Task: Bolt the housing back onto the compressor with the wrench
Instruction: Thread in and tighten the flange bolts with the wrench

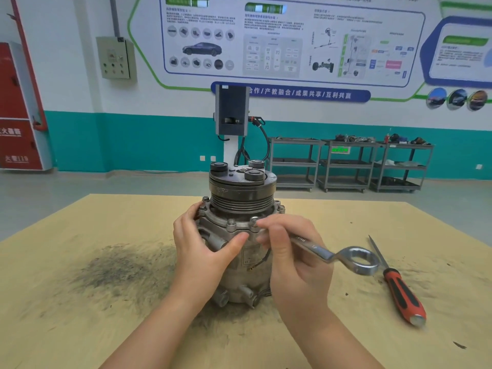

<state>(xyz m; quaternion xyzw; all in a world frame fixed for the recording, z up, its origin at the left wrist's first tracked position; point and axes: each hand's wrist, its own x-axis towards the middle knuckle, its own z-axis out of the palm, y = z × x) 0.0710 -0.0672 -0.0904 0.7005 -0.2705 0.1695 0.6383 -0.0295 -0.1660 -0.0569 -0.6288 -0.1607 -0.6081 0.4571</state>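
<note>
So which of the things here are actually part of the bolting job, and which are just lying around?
In the job:
- compressor, steadied by the left hand
- housing with its bolts
- wrench, held in the right hand

Lying about:
- screwdriver on the table, right of the compressor
- carts by the far wall

compressor (239,235), upright on tan tabletop (80,302), pulley end up; bolts (231,222) around housing flange (226,227). left hand (205,249) wrapped on compressor's side. right hand (292,251) pinches wrench (335,255) at a front bolt, ring end out right. red-black screwdriver (399,288) lying near. dark smudge (117,267) left.
</note>
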